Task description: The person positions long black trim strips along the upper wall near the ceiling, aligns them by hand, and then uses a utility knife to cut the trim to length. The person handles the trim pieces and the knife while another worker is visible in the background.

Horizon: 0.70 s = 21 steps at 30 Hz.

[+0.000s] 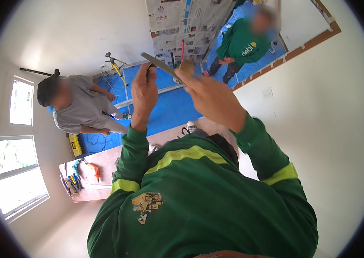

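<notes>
Raised in front of me, my right hand [214,99] is closed around the near end of a flat grey strip [158,63], long and thin like a blade. Beside the right fingers shows a blurred tan piece [186,69]; whether it belongs to the strip I cannot tell. My left hand [144,92] is held upright to the left, its fingers bent together close to the strip. A small dark thing [150,66] shows at the left fingertips, too small to name.
A person in grey [87,101] stands at the left, another in green [244,47] at the far right. A yellow tripod [115,69] stands on blue floor sheeting [165,109]. An orange drill [94,171] and several hand tools lie on a board [91,189] at lower left.
</notes>
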{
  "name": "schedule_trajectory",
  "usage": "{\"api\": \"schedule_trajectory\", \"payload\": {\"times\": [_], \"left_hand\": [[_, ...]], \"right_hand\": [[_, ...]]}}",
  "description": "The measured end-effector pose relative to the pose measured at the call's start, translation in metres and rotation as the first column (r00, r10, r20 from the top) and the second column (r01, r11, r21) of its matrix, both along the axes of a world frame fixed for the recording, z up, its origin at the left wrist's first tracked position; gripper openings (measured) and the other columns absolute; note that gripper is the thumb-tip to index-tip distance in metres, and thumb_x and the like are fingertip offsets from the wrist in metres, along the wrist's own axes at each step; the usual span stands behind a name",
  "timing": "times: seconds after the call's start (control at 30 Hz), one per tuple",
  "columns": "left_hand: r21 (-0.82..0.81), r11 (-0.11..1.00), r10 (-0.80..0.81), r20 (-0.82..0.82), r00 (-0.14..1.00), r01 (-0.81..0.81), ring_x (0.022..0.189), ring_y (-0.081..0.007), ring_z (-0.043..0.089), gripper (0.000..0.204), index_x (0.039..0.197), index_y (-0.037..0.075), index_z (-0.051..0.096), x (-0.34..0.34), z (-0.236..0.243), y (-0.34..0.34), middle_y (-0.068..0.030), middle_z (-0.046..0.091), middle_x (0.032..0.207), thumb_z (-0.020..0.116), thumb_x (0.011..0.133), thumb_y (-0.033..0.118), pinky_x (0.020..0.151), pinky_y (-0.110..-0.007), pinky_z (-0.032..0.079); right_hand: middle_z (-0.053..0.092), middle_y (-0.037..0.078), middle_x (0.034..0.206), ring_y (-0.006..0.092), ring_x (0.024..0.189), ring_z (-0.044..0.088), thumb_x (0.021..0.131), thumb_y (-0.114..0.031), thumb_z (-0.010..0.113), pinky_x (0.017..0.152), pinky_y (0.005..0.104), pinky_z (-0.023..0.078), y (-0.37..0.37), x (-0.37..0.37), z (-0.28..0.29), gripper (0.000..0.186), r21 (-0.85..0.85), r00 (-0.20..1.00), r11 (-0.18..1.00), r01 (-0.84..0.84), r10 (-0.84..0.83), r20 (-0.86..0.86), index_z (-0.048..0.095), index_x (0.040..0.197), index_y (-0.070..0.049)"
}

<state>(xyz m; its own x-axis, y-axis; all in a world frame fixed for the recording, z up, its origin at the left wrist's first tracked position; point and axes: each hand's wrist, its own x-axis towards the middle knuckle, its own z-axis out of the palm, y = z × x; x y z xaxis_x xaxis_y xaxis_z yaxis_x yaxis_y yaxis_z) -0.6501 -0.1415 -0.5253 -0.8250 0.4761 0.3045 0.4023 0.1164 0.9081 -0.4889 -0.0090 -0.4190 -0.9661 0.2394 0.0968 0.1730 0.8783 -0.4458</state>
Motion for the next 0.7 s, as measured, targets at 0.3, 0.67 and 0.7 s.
{"api": "schedule_trajectory", "payload": {"times": [0.3,0.67,0.7], "left_hand": [[0.024,1.0,-0.013,0.042,0.999,0.012,0.069,-0.0146,0.051,0.029,0.12,0.001,0.069,-0.01,-0.005,0.005,-0.0061,0.057,0.076,0.057,0.112,0.026,0.064,-0.034,0.044],[-0.015,1.0,-0.006,0.086,0.996,0.008,0.073,-0.0118,0.049,0.027,0.123,0.002,0.069,-0.008,-0.009,0.01,-0.0029,0.055,0.078,0.057,0.112,0.024,0.065,-0.031,0.042],[0.003,1.0,-0.027,0.06,0.998,0.027,0.069,-0.0131,0.048,0.026,0.122,0.002,0.069,-0.007,-0.009,0.01,-0.0043,0.055,0.076,0.058,0.112,0.023,0.063,-0.033,0.042]], "right_hand": [[0.068,0.019,0.097,0.0424,0.085,0.068,0.104,-0.011,0.063,0.074,0.0495,0.055,0.008,-0.012,-0.018,0.051,0.007,0.99,1.0,-0.03,0.031,-0.14,0.055,0.154,-0.011],[0.068,0.019,0.097,0.0434,0.082,0.069,0.104,-0.013,0.062,0.067,0.052,0.055,0.022,-0.044,-0.046,0.052,0.039,0.992,0.998,-0.04,0.044,-0.118,0.054,0.156,-0.013],[0.069,0.021,0.097,0.0437,0.084,0.069,0.103,-0.012,0.062,0.069,0.0514,0.055,0.027,-0.055,-0.046,0.052,0.027,0.982,0.997,-0.065,0.069,-0.173,0.055,0.154,-0.012]]}}
